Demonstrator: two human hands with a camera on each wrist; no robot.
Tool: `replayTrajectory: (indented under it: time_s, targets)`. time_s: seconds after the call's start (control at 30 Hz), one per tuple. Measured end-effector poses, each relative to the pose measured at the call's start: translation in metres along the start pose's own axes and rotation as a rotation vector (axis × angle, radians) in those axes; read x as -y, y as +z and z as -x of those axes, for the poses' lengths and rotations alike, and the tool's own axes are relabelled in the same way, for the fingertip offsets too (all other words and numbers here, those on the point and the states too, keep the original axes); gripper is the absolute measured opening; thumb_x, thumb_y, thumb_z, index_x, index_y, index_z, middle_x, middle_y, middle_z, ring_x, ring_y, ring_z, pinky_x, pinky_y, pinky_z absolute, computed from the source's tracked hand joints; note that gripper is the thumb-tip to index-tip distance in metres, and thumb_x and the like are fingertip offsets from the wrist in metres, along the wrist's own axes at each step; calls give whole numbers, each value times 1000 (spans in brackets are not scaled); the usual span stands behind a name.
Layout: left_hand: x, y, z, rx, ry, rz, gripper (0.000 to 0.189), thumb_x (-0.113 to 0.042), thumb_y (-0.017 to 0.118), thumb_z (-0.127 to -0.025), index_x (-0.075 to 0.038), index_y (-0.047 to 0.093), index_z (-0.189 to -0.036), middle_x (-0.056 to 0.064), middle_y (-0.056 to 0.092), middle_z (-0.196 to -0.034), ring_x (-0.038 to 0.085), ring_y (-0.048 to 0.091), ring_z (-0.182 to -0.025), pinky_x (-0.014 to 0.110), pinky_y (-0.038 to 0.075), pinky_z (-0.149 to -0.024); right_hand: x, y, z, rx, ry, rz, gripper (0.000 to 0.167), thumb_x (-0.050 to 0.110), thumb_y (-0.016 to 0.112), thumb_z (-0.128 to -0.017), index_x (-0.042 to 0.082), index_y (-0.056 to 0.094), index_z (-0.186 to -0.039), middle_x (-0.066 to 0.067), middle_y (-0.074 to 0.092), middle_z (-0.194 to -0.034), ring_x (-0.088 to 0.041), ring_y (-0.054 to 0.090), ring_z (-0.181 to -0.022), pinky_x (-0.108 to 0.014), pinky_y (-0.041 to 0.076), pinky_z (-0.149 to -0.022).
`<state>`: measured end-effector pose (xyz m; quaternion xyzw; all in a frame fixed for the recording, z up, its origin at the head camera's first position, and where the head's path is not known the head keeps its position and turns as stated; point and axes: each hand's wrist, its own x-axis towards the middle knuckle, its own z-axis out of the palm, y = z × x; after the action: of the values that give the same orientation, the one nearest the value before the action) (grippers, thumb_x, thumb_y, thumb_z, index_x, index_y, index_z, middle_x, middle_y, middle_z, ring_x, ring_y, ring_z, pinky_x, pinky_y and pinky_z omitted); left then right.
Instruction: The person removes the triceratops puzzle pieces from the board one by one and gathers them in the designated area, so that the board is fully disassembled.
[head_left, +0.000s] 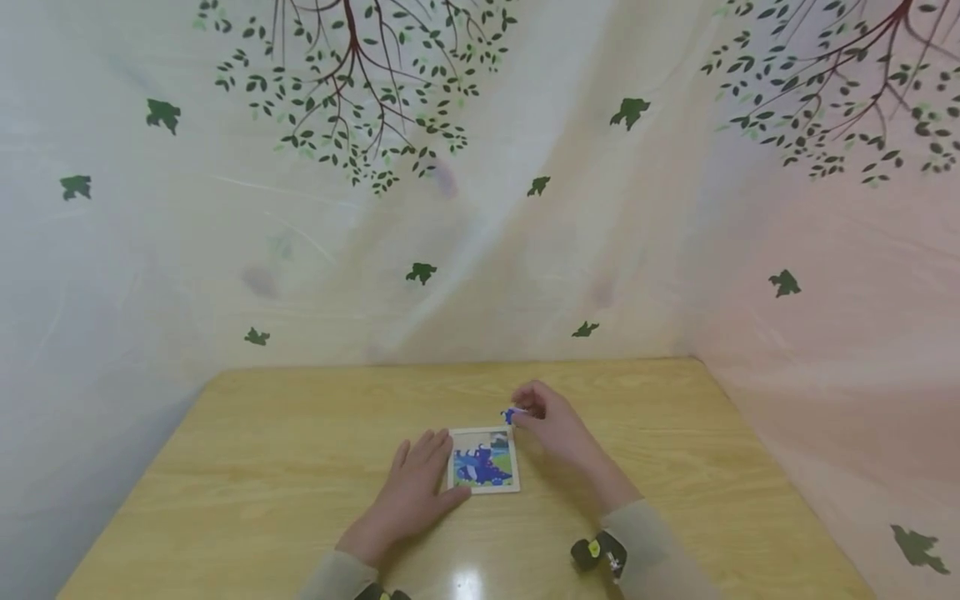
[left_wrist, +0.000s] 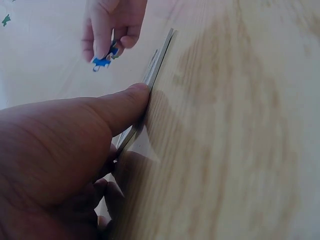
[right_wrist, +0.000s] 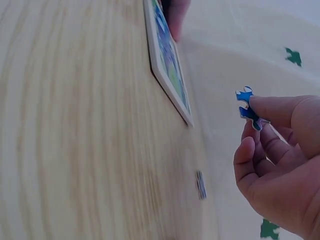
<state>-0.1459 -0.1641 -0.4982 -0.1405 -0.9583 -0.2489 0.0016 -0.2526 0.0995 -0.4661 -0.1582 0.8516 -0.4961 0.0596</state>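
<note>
A small square jigsaw puzzle in a pale frame [head_left: 515, 475], with a blue dinosaur picture, lies on the table. Bare tray shows along the upper left of the picture. My left hand [head_left: 416, 492] rests at the frame's left side, fingers stretched along it and thumb at the lower edge. In the left wrist view the thumb [left_wrist: 131, 102] presses on the rim. Past the frame's upper right corner, my right hand [head_left: 555, 429] pinches a blue puzzle piece [right_wrist: 248, 107] between thumb and fingers, raised above the table.
Small flat puzzle pieces [right_wrist: 201, 185] lie on the table beyond the frame in the right wrist view. The wooden table [head_left: 300, 433] meets a pale cloth backdrop [head_left: 480, 317] printed with branches and green birds.
</note>
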Motion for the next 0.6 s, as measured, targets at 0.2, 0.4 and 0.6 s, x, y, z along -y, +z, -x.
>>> replayTrajectory:
  time_s: [0.2, 0.4, 0.6]
  targets:
    - [-1, -1, 0, 9, -4, -1, 90, -54, 72, -104, 6, 43, -165, 22, 35, -175, 44, 26, -164, 67, 7, -133, -20, -28, 1, -65, 51, -1, 13, 8, 73, -107, 11, 74, -120, -1, 76, -109, -21, 69, -101, -37, 58, -89]
    - [-3, -4, 1, 20, -7, 3, 90, -54, 72, -104, 6, 43, -165, 22, 34, -176, 44, 26, -165, 67, 7, -133, -29, -44, 6, -72, 71, 12, 13, 9, 69, -110, 9, 74, -122, -4, 75, -112, -24, 66, -105, -42, 55, -95]
    - [-4, -4, 1, 27, -17, 10, 90, -53, 72, -104, 6, 42, -165, 22, 33, -176, 44, 25, -165, 66, 6, -134, -39, -48, 4, -80, 81, 21, 13, 8, 69, -109, 6, 75, -121, -6, 77, -112, -25, 68, -107, -43, 55, -97]
